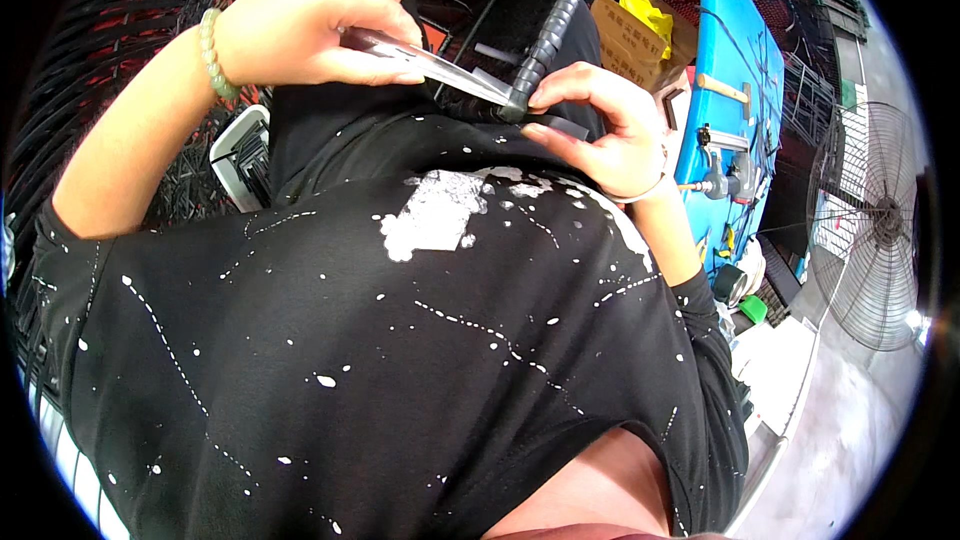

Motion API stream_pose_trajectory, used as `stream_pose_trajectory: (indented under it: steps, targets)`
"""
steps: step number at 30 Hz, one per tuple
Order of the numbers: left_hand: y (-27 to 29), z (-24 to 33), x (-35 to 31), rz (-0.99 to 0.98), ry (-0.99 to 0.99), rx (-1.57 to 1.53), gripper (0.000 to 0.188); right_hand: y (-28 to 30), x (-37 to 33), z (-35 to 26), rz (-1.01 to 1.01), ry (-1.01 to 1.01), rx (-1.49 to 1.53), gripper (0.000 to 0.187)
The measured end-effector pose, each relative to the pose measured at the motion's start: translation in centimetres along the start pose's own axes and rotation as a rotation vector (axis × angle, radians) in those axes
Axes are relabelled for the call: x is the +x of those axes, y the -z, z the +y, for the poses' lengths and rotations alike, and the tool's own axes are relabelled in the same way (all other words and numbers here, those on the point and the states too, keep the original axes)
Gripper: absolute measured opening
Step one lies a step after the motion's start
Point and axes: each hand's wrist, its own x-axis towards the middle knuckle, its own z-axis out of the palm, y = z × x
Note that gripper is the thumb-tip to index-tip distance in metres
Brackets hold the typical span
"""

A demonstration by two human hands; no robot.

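My left hand [315, 30], with a green bead bracelet at its wrist, is closed around a pair of silver scissors [455, 75]; their handles are hidden in my palm. The blades point right, and their tips meet the near end of a rod [555, 35] wound in flat black strip. That end is pinched by the thumb and fingers of my right hand [610, 130]. A short tail of black strip [568, 127] sticks out beside my right thumb. The rod slants away to the upper right, over my dark-clothed lap.
A blue board [735, 50] at the right bears a hammer [725, 90] and a power tool [735, 180]. Behind my right hand stands a cardboard box [625, 40] with a yellow bag [648, 12]. Bundled black strips [130, 60] fill the left. A large fan [885, 220] stands far right.
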Motion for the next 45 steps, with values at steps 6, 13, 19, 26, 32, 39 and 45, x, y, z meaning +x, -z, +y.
stream_pose_trajectory:
  steps: [6,13,19,26,32,39,45]
  targets:
    - [-0.1,-0.6,-0.6,0.047,-0.027,0.057,0.022,0.3,1.4,-1.0,-0.076,0.061,-0.182,0.025]
    - [2.9,1.0,1.3,-0.093,-0.049,0.275,0.023,1.6,3.3,-2.4,-0.282,0.198,-0.490,0.018]
    - [3.6,0.9,1.0,-0.159,-0.027,0.230,0.021,1.8,4.3,-2.8,-0.335,0.262,-0.564,0.024]
    - [3.3,0.1,0.7,-0.117,-0.080,0.196,0.021,1.5,5.1,-2.8,-0.371,0.298,-0.596,0.024]
    - [1.5,-1.0,-0.4,-0.076,0.050,-0.021,0.019,1.9,6.0,-3.1,-0.445,0.278,-0.565,0.023]
    - [-5.0,-3.6,-3.2,0.113,0.170,-0.393,0.019,2.0,6.8,-3.8,-0.475,0.247,-0.510,0.020]
    - [-7.4,-3.2,-2.4,0.147,0.157,-0.346,0.022,2.6,3.8,-2.2,-0.284,0.039,-0.036,0.017]
